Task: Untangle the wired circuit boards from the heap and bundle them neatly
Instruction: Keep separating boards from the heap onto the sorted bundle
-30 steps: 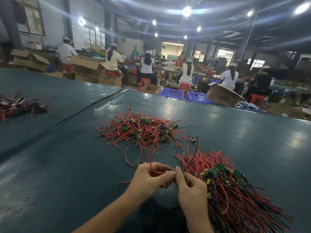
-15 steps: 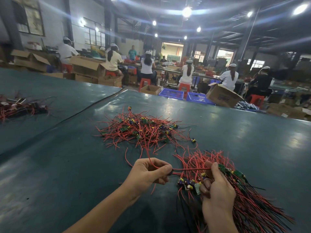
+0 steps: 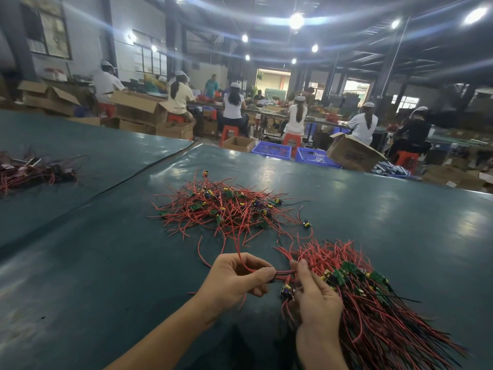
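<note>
Untangling one board [image 3: 286,292], left hand [image 3: 234,281] and right hand [image 3: 317,300] both pinched its wires [image 3: 284,273]; next, it likely needed aligning with the bundle [image 3: 373,311].

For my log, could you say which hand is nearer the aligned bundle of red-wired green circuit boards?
Right. The right hand holds the bundle; the left hand pinches wires just left of it.

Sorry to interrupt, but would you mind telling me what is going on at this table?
A person is sorting wired circuit boards on a teal table. The left hand pinches a red and black wire pair, and the right hand grips its other end, right beside the bundle of boards laid with their wires aligned. A tangled heap lies further back on the table, not yet sorted.
</note>
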The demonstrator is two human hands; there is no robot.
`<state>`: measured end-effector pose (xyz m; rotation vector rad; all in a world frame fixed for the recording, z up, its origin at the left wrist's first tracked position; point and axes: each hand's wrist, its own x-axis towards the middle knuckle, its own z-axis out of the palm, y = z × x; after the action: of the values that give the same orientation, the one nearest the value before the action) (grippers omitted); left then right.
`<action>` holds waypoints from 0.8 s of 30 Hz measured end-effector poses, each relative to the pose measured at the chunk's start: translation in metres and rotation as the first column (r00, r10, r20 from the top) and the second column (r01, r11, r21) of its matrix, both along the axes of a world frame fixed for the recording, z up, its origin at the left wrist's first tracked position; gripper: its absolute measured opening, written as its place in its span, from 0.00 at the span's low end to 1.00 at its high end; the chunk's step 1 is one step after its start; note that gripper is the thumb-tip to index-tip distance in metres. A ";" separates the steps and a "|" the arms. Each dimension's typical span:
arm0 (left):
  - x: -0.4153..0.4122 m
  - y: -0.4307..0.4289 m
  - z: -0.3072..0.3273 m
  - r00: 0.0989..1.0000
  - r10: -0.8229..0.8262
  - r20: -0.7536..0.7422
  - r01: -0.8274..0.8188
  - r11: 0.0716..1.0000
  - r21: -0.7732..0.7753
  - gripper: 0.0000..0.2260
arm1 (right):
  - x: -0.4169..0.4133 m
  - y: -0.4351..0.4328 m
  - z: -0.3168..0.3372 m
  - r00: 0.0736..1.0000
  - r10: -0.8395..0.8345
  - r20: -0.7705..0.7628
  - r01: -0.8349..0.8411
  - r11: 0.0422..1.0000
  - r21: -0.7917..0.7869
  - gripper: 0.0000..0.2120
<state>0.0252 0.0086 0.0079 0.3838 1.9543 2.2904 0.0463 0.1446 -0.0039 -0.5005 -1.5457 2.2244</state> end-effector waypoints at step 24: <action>-0.008 -0.001 -0.003 0.926 -0.162 0.342 0.051 0.948 0.313 0.19 | 0.011 -0.006 0.002 0.926 0.358 -0.121 -0.314 0.908 0.278 0.15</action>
<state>0.0174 0.0075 0.0051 0.0747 1.3834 2.3800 0.0572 0.1384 -0.0018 0.0388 -1.9037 2.1894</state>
